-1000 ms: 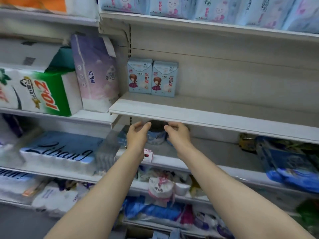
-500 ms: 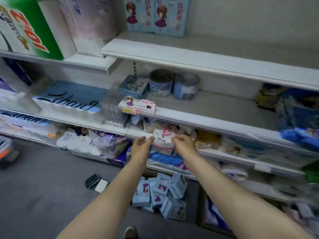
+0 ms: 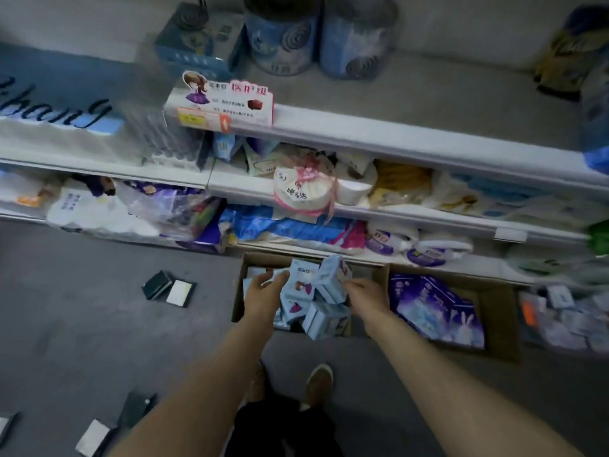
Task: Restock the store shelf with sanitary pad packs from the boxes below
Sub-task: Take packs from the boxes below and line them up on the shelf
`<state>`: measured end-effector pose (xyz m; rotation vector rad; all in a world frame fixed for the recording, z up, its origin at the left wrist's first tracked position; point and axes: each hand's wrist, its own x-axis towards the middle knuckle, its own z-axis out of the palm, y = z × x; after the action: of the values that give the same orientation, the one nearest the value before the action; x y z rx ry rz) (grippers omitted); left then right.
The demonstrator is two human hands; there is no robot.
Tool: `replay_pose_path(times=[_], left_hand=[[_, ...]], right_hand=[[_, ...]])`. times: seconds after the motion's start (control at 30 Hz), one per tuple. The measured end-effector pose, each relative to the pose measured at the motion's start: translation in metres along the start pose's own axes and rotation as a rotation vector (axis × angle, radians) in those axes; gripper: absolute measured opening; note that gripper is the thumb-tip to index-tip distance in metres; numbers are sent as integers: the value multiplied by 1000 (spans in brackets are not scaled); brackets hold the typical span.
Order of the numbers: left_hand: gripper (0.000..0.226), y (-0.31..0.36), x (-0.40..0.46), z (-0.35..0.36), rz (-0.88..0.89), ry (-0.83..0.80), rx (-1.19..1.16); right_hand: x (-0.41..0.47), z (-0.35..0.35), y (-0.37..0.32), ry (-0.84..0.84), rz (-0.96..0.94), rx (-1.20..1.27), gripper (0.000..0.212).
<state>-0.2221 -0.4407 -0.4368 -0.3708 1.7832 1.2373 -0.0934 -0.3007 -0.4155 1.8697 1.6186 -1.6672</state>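
Note:
A brown cardboard box (image 3: pixel 238 301) stands on the floor under the lowest shelf, holding several light-blue sanitary pad packs (image 3: pixel 324 319) piled loosely. My left hand (image 3: pixel 263 293) reaches down into the box on the left of the pile, fingers relaxed, touching a pack (image 3: pixel 301 283). On the right side of the pile, my right hand (image 3: pixel 364 295) has its fingers against a tilted pack (image 3: pixel 333 275). Neither hand plainly grips anything. The frame is blurred.
A second cardboard box (image 3: pixel 497 311) with a purple pack stands to the right. The shelves (image 3: pixel 395 136) above are crowded with tissue, coil tins and bags. Small dark and white cards (image 3: pixel 169 288) lie on the grey floor at left. My shoes (image 3: pixel 319 379) are just behind the box.
My view has tilted down from the upper shelf to the floor. Both hands have dropped from the shelf edge to the box of pad packs.

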Motion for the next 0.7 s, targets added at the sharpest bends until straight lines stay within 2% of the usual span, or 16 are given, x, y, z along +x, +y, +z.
replay_pose_path(times=[0.17, 0.27, 0.43, 0.63, 0.7], left_hand=[[60, -39, 34, 5, -58, 18, 18], [55, -57, 51, 8, -73, 51, 52], [49, -84, 80, 14, -98, 78, 75], [52, -122, 108, 21, -144, 72, 99], [47, -134, 118, 25, -157, 64, 99]], right_hand=[[36, 14, 48, 4, 141, 32, 21], [55, 20, 65, 27, 170, 49, 14], [87, 29, 85, 60, 230, 35, 29], [120, 40, 117, 68, 331, 35, 8], [132, 43, 127, 60, 363, 45, 10]])
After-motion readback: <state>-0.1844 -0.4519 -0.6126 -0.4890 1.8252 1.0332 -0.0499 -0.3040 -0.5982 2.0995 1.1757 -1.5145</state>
